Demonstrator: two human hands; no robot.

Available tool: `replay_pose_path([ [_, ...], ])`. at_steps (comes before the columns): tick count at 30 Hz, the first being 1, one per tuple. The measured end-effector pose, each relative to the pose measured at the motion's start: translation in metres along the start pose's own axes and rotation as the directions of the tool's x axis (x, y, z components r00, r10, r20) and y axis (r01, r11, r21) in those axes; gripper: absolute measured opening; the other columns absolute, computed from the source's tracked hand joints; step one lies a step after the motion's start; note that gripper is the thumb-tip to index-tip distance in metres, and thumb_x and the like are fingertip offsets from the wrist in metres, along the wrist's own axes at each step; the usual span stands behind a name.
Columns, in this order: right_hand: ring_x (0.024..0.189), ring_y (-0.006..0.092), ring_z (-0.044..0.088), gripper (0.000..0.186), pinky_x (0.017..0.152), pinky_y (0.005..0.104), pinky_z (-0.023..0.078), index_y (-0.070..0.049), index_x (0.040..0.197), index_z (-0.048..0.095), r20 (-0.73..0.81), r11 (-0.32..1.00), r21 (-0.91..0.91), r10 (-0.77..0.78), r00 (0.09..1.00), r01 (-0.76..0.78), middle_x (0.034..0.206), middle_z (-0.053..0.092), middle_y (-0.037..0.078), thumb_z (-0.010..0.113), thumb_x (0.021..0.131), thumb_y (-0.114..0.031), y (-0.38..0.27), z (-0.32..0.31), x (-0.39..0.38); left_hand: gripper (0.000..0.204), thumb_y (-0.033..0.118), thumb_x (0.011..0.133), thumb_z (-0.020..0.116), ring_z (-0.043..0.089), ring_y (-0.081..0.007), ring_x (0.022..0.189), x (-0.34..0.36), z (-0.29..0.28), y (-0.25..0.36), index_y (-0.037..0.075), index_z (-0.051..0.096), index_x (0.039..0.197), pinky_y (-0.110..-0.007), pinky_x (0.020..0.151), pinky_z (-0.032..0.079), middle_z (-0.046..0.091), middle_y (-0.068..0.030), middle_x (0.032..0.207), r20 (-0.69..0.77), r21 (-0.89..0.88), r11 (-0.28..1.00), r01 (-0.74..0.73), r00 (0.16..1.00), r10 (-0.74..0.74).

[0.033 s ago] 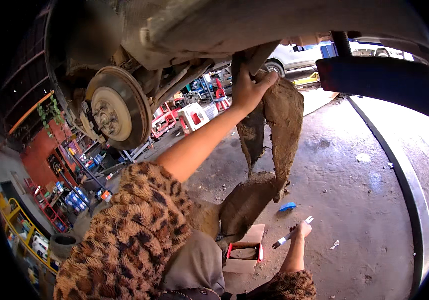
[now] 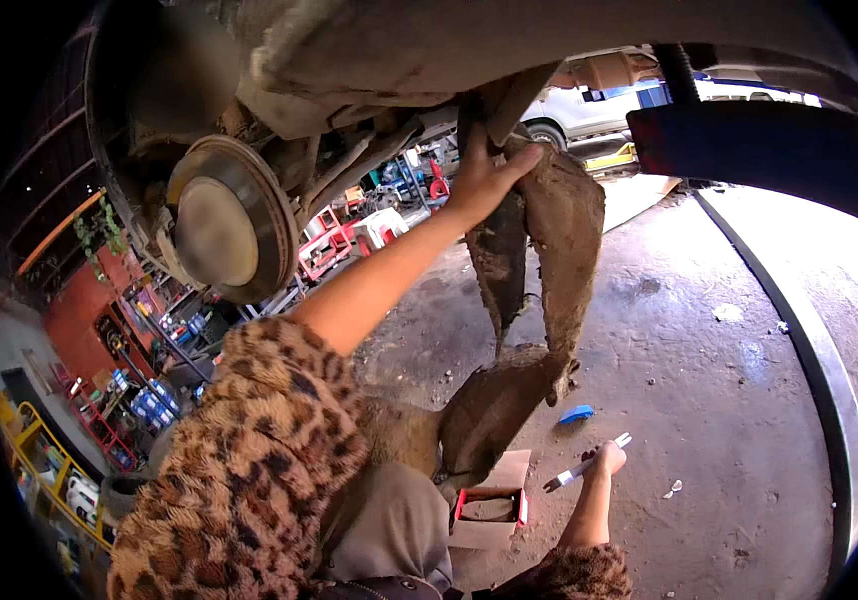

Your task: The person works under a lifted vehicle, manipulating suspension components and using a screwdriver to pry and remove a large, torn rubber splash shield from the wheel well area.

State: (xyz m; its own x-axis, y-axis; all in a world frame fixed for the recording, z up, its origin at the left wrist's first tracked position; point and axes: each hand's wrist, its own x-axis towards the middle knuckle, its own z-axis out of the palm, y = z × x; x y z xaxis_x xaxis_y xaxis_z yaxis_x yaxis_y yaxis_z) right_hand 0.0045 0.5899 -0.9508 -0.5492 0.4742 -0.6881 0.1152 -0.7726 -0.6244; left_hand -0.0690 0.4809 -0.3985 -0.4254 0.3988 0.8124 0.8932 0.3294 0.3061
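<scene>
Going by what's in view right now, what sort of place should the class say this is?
Most likely a car repair workshop: a brake disc with no wheel over it, the underside of a vehicle overhead, and a white car parked beyond.

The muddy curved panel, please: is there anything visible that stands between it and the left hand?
Nothing visible stands between them: the left hand holds the muddy curved panel near its top, with the thumb against it.

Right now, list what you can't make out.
Head view:
Disc: middle, lost in a blur.
Tool: gripped part, covered by the right hand.
Left hand: some fingers, hidden by the hand itself.
Box: contents, too small to identify.
Right sleeve: cut off by the lower edge.
</scene>
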Motion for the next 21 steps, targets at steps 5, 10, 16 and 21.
replay_pose_path([
  [5,0.046,0.0195,0.048,0.006,0.041,0.0359,0.043,-0.003,0.081,0.046,0.044,0.931,0.363,0.024,0.999,-0.039,0.065,0.049,0.008,0.042,0.084,-0.005,-0.033,0.014,-0.03,0.055,0.038,0.089,0.068,0.057,-0.0238,0.112,0.019,-0.074,-0.034,0.004,0.054,0.13,-0.037,0.097,0.044,0.061,-0.0127,0.124,0.266,-0.013,0.996,0.088,0.96,-0.082],
  [10,0.05,0.0173,0.047,0.006,0.044,0.0336,0.042,-0.006,0.083,0.043,0.094,0.844,0.536,-0.048,0.994,-0.01,0.068,0.048,0.005,0.047,0.088,-0.006,-0.065,0.02,-0.054,0.044,0.031,0.091,0.063,0.06,-0.0262,0.109,0.126,-0.116,-0.098,0.004,0.061,0.126,-0.038,0.096,0.046,0.064,-0.0137,0.123,0.009,0.697,0.713,-0.075,0.995,0.096],
  [16,0.051,0.015,0.045,0.005,0.045,0.0301,0.04,-0.007,0.086,0.045,0.054,0.815,0.579,-0.067,0.996,0.023,0.069,0.048,0.004,0.048,0.089,-0.005,-0.097,-0.024,-0.061,0.042,0.028,0.098,0.056,0.056,-0.0258,0.116,0.158,-0.068,-0.128,0.004,0.056,0.132,-0.039,0.102,0.042,0.061,-0.0155,0.127,0.0,0.24,0.95,-0.2,0.979,0.206],
  [21,0.051,0.0141,0.044,0.003,0.045,0.0289,0.039,-0.007,0.089,0.046,0.0,0.807,0.583,-0.121,0.993,0.098,0.07,0.049,0.004,0.048,0.089,-0.005,-0.121,-0.041,-0.062,0.06,0.042,0.091,0.066,0.056,-0.0229,0.114,0.196,-0.085,-0.167,0.001,0.053,0.134,-0.038,0.098,0.045,0.06,-0.0126,0.128,0.09,0.512,0.765,-0.391,0.91,0.405],
])
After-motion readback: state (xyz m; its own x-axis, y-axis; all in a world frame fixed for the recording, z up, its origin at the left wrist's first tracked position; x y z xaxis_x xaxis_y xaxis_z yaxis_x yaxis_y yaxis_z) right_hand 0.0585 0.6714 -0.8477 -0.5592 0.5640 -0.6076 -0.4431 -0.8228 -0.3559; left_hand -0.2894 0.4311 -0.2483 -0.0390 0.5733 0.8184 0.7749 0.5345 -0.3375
